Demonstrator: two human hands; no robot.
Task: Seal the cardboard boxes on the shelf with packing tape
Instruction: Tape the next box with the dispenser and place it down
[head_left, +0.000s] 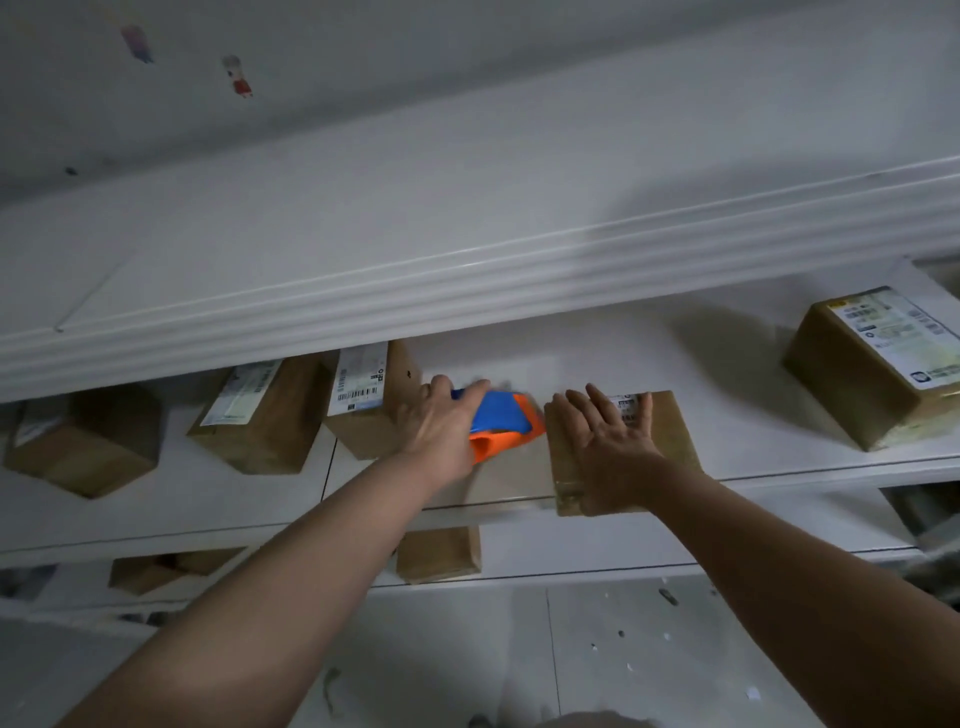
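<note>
A small cardboard box (670, 431) with a white label sits on the white shelf (753, 441) in the middle of the view. My right hand (608, 447) lies flat on its top, fingers spread. Just left of the box, my left hand (441, 426) grips an orange and blue tape dispenser (506, 423), whose orange end touches the box's left edge. Clear tape shines on the box's near left corner.
Three labelled cardboard boxes (363, 400) stand to the left on the same shelf and one larger box (878, 369) at the right. A thick white shelf edge (467, 291) overhangs above. Lower shelves hold more boxes (439, 553).
</note>
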